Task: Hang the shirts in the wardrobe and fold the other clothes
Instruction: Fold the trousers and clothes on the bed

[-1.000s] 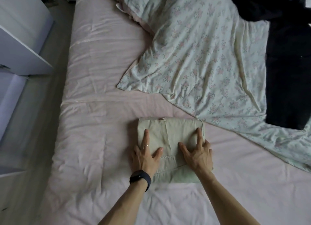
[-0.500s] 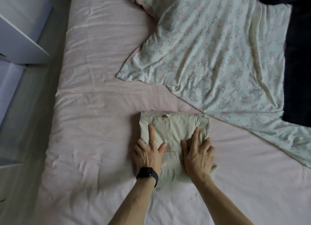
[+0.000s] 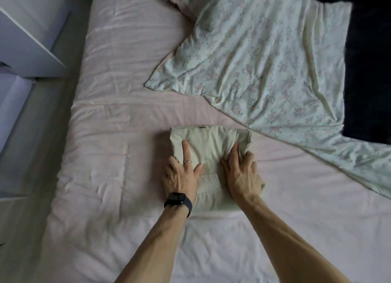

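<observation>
Squarely under flat fingers (image 3: 186, 153): folded garment (image 3: 211, 139).

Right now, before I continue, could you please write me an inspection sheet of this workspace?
Surface: bed with wrinkled pink sheet.
Job's things: folded beige garment lies on the sheet; dark clothing lies loose at the right edge.
Clutter: floral cover spread over the far right part.
Hands: left hand and right hand press flat on the beige garment; black watch on the left wrist.
Cables: nothing seen.
Surroundings: white furniture left of the bed.
</observation>
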